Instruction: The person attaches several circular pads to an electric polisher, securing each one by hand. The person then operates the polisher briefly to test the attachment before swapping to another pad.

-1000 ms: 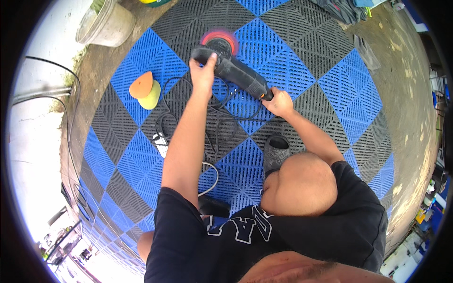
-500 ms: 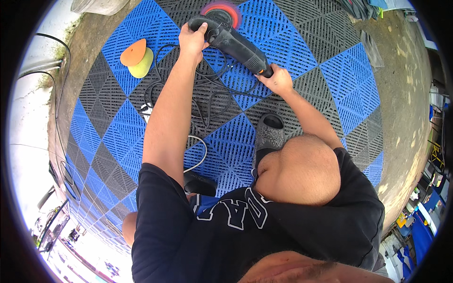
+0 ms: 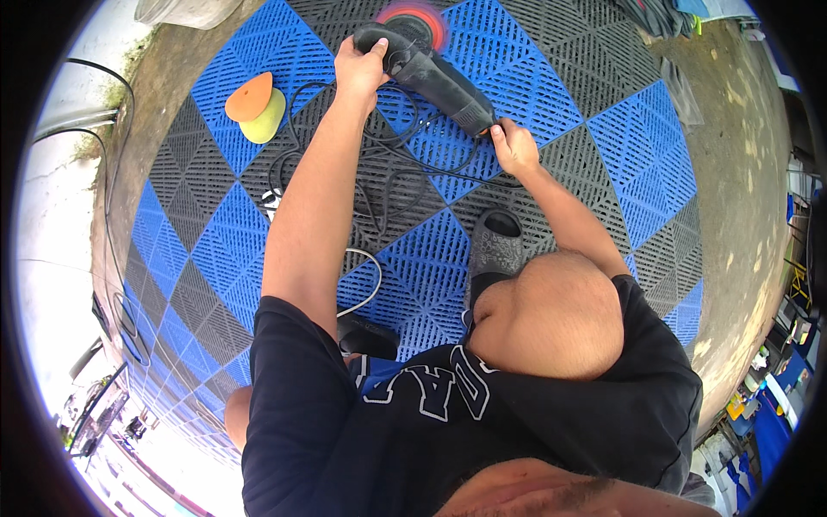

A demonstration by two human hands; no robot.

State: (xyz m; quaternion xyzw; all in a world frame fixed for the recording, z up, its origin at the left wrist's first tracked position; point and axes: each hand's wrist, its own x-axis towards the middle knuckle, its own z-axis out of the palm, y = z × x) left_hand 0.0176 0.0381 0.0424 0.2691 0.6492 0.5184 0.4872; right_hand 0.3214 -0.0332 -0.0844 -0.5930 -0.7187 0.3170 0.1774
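Note:
A black electric polisher [image 3: 439, 86] lies across both my hands, its head up and to the left. The red pad [image 3: 428, 19] at that head is blurred along its rim. My left hand [image 3: 360, 71] is closed round the black front handle. At the rear end of the body, my right hand [image 3: 514, 146] grips the polisher, its thumb on top near an orange spot. A black power cord [image 3: 405, 155] runs in loops over the floor below the tool. Left of the cord rest two round pads, an orange one [image 3: 250, 96] overlapping a yellow one [image 3: 265, 121].
Blue and grey slotted floor tiles [image 3: 517, 52] spread beneath me. A white plug piece [image 3: 272, 203] and a white cable [image 3: 376, 274] lie near my left forearm. My foot wears a grey patterned slipper [image 3: 497, 241]. A pale bucket [image 3: 185, 10] stands at the far left.
Both hands and the polisher have shifted slightly to the right in the picture. My right hand's hold at the rear end has moved a little, with its thumb now higher.

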